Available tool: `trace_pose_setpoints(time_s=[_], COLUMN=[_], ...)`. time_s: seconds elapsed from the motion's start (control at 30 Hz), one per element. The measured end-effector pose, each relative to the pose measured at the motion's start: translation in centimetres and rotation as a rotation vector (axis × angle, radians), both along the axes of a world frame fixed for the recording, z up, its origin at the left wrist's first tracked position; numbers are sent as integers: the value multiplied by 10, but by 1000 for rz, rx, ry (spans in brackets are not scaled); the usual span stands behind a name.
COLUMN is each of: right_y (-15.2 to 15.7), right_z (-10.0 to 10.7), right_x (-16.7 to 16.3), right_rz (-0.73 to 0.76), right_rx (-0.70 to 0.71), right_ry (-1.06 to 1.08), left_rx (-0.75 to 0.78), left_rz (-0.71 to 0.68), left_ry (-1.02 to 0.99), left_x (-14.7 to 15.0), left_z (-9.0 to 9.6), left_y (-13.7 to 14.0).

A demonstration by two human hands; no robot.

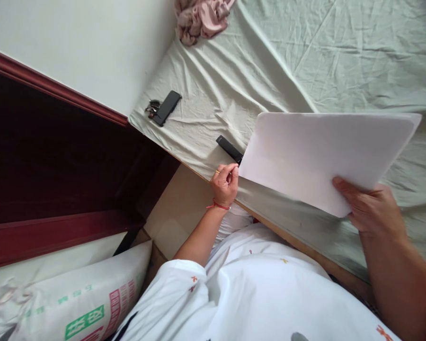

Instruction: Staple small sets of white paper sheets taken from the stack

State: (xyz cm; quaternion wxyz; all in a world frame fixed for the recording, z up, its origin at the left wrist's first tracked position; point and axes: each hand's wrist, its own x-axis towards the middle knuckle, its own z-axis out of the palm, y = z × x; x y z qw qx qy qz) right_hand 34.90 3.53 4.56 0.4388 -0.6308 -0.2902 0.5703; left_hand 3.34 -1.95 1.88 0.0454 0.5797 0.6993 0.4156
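Observation:
A stack of white paper (315, 151) is held up at a slant over the sheet-covered bed. My right hand (376, 208) grips its lower right edge, thumb on top and fingers hidden underneath. My left hand (226, 184) is closed in a pinch at the left corner of the stack, its fingertips touching the paper's edge. It wears a ring, with a red cord round the wrist. Just beyond those fingers lies a slim black object (229, 148) that looks like a stapler, its near end partly hidden by the hand and paper.
On the pale green sheet (369, 57), a black oblong case (167, 108) lies beside small dark metallic items (152, 109). Pink crumpled cloth (204, 19) sits farther back. Dark red wooden furniture (57, 156) stands at left, above a printed white sack (78, 293).

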Motion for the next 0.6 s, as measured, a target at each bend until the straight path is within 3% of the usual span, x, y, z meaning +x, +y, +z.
trace_pose_setpoints(time_s=[0.17, 0.43, 0.6], right_y=[1, -5, -14], right_z=[-5, -8, -8], right_x=[-8, -18, -25], right_rz=[-27, -120, -179], right_rx=[17, 17, 48], right_ry=[25, 30, 48], left_rx=[-23, -96, -30], left_rz=[-83, 57, 136], left_ry=[138, 175, 167], left_x=[1, 1, -1], left_z=[-1, -13, -15], left_y=[-1, 5, 4])
